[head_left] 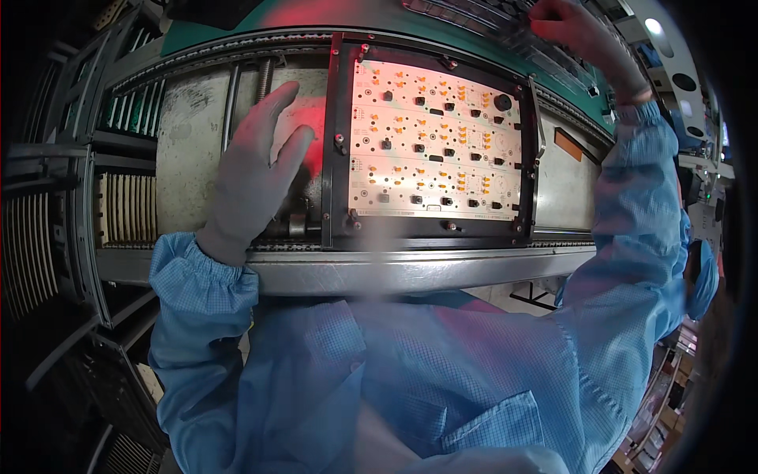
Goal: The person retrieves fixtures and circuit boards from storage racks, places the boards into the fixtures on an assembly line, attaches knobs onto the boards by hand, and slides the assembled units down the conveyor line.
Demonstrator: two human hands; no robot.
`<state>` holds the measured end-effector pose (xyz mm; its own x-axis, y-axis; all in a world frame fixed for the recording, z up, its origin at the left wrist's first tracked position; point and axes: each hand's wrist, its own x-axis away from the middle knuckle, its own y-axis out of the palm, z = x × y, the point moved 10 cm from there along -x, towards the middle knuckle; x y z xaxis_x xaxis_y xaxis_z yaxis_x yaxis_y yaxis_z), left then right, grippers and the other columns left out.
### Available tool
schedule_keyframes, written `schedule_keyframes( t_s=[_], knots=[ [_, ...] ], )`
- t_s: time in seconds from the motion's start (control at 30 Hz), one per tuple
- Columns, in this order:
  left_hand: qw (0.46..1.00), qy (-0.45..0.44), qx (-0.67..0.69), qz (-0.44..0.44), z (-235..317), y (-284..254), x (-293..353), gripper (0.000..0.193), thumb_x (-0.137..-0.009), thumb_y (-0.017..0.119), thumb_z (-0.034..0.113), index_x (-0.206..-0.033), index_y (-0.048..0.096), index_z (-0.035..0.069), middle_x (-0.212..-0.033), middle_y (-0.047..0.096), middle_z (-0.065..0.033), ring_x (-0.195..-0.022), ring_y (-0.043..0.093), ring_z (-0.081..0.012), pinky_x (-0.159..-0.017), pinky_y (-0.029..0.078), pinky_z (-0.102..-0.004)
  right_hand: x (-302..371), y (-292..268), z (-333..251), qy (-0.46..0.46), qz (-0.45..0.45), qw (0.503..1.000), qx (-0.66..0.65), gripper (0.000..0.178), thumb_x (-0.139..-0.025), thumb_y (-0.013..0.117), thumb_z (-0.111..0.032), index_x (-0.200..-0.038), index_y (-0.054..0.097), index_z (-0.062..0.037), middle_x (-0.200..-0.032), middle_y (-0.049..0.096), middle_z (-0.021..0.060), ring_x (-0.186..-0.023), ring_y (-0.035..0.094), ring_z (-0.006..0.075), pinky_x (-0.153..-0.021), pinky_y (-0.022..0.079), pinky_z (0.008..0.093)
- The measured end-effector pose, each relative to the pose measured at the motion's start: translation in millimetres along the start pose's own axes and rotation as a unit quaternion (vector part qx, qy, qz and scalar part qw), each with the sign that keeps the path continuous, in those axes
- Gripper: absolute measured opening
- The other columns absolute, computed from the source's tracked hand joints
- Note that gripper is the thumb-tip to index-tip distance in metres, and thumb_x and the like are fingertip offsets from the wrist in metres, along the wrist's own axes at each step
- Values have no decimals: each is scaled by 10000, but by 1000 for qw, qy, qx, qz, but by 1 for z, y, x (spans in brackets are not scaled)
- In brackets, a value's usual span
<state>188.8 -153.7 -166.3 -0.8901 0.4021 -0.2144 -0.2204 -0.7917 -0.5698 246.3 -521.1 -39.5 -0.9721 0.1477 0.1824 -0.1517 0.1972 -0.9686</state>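
A white circuit board panel [437,189] with several orange and black parts lies in a black frame [339,189] on a conveyor. Just left of that frame hovers my left hand [257,162] in a grey glove. Its thumb and fingers are apart with nothing between them. My right hand [572,31], gloved too, reaches to the far right over clear plastic trays [505,31]. Its fingers are curled together, and whatever they may hold is hidden. Red light falls on those fingers and on part of the conveyor by my left hand.
A metal rail [410,272] runs along the near side of the conveyor. Racks with upright slotted boards [126,207] stand at the left. A green mat [316,22] covers the far side. A brown strip [568,144] lies right of the frame.
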Motion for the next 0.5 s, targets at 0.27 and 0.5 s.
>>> schedule_keyframes(
  t_s=[0.27, 0.5],
  knots=[
    [1000, 16, 5, 13, -3, -4, 3, 490, -935, 669, 211, -1374, 513, 61, -1340, 590, -157, -1244, 570, -313, -1042, 467, -385, 115, 90, -18, -166, -50, 958, -229, 225, -875, 651, 50, -1081, 630, -40, -1119, 599, 13, -985, 573, 75, -852, 472, 225],
    [1000, 17, 6, 17, -8, -5, 2, 486, -937, 675, 224, -1372, 520, 74, -1320, 603, -157, -1231, 585, -312, -1033, 481, -379, 122, 123, 2, -100, -54, 979, -169, 462, -847, 667, 65, -1296, 590, -17, -1226, 636, 71, -1070, 622, 138, -924, 497, 276]
  ],
)
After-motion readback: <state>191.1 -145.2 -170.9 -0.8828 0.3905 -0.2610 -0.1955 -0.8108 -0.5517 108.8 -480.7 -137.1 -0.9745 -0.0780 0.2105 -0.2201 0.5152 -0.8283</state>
